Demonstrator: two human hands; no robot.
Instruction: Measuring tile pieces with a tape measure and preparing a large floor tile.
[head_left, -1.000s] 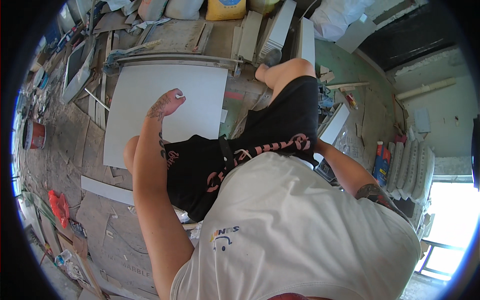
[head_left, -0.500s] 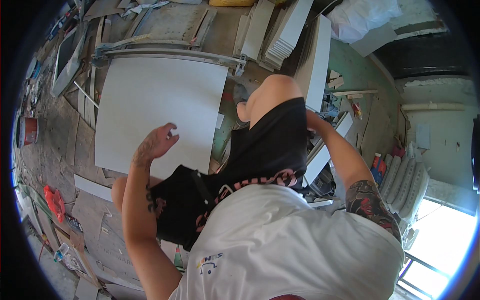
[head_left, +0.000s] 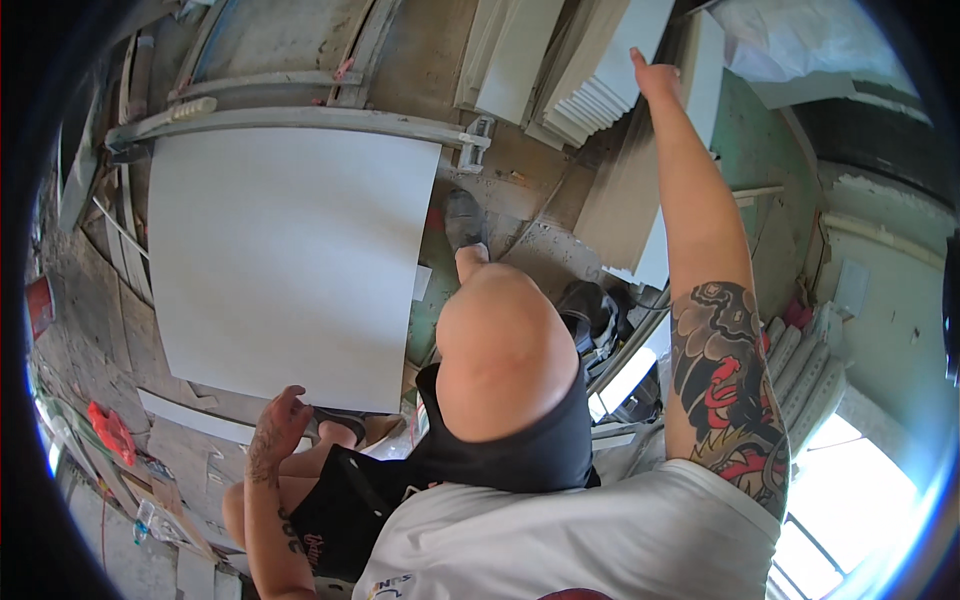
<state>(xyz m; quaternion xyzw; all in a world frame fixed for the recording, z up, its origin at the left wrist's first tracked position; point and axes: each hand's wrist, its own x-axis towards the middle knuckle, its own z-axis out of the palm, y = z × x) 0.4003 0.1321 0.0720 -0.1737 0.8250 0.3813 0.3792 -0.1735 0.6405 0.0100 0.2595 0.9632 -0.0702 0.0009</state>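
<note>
My right hand [head_left: 657, 82] reaches out far to the right. It is over the gap between a stack of pale tile-like strips [head_left: 605, 75] and a long white panel [head_left: 702, 70]. One digit sticks out and the hand seems to hold nothing, though some fingers are hidden. My left hand [head_left: 282, 425] hangs by the near edge of a large white board [head_left: 290, 260], its fingers loosely bent and holding nothing. A metal rail with end fittings [head_left: 300, 120] lies across the far edge of the board.
My bent knee [head_left: 510, 350] and a dark shoe [head_left: 463, 220] are right of the board. Beyond the knee lies a black bag-like item [head_left: 592, 310]. A red plastic bag [head_left: 110, 432] and scraps litter the left floor. Stacked grey-white items [head_left: 800, 365] stand by the right wall.
My right hand has gone from beside my thigh out to the far stacks. My left hand has drawn back from above the board to its near edge. My body has leaned and shifted.
</note>
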